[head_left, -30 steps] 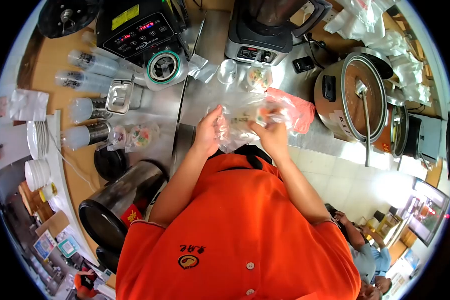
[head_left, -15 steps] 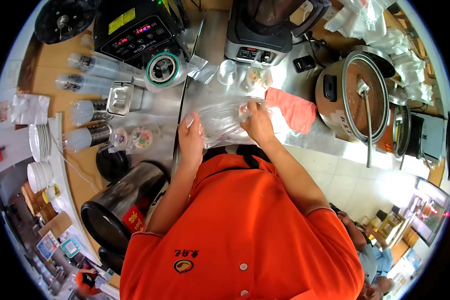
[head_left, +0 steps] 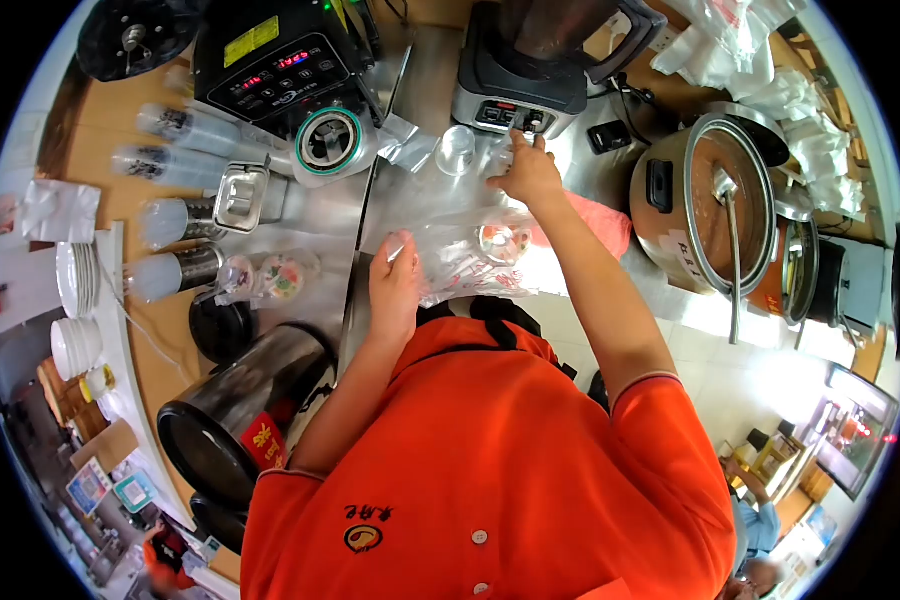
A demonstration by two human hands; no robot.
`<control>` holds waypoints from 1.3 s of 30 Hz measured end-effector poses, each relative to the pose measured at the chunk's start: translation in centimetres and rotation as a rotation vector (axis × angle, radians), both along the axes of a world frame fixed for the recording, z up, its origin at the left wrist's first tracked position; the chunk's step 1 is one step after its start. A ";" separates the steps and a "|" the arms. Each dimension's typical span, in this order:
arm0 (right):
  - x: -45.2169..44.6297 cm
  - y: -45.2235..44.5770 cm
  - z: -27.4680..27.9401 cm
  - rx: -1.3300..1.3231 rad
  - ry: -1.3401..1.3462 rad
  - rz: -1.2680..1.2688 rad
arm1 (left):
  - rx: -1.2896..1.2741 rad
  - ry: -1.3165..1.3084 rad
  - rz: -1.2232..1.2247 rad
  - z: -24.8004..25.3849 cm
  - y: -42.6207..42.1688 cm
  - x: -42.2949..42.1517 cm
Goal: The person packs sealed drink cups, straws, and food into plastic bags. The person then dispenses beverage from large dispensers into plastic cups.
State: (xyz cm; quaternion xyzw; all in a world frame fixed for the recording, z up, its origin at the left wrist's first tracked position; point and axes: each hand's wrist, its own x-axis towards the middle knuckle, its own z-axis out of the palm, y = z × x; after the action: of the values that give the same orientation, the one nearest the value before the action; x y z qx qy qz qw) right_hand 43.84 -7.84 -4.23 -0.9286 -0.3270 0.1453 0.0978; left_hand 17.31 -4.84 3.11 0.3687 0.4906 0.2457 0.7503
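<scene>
My left hand (head_left: 395, 280) is closed on the edge of a clear plastic bag (head_left: 445, 255) near the counter's front. Inside the bag lies a clear cup with a colourful patterned sealed top (head_left: 504, 241). My right hand (head_left: 530, 175) is stretched forward with thumb and index finger apart, just in front of the blender base (head_left: 520, 105). It covers most of a second sealed cup; whether the fingers touch that cup cannot be made out. Left of this hand stands an uncovered clear cup (head_left: 456, 150).
A red cloth (head_left: 600, 225) lies under my right forearm. At the right stands a large pot (head_left: 670, 200) of brown contents with a ladle. At the left are a cup-sealing machine (head_left: 280, 75), a small metal container (head_left: 240, 197), stacked cups (head_left: 175, 165) and bagged sealed cups (head_left: 280, 276).
My right hand has let go of the bag and moved forward to the second sealed cup by the blender. The bag now lies flatter, showing the cup inside. My left hand still holds its edge.
</scene>
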 end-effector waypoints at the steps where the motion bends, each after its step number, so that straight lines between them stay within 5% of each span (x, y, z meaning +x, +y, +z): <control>1: 0.3 0.5 -0.8 -0.017 0.014 0.035 | 0.003 0.004 0.007 0.2 0.1 0.0; 5: 1.3 -0.8 -0.6 0.097 0.085 0.108 | -0.037 -0.031 -0.023 0.1 0.4 -0.2; 11: -3.8 -7.3 18.4 0.561 -0.030 0.164 | -0.027 -0.051 -0.026 -0.4 0.9 0.0; 15: -7.1 -9.1 21.9 0.496 0.176 0.351 | -0.024 -0.028 -0.059 0.2 1.2 0.0; 19: -12.1 -6.8 14.5 0.406 0.269 0.390 | 0.030 -0.021 -0.059 -0.1 1.4 -0.2; 21: -13.7 -5.2 10.7 0.379 0.275 0.425 | 0.352 0.128 -0.172 -1.5 1.3 -0.9; 27: -14.5 -1.8 2.1 0.081 -0.073 0.719 | 0.644 0.141 -0.165 -3.4 1.0 -1.6; 33: -12.6 0.1 -0.2 -0.242 0.113 0.736 | 0.229 0.113 -0.084 -0.8 1.8 -2.8; 39: -11.5 0.4 -0.7 -0.046 -0.065 0.713 | 0.438 -0.024 -0.110 -2.0 2.7 -2.5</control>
State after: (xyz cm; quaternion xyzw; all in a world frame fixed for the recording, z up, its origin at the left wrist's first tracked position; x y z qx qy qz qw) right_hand 32.29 -7.49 -4.96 -0.7623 -0.6300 0.1481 0.0096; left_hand 14.81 -2.11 1.16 0.5463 0.3956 0.3094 0.6703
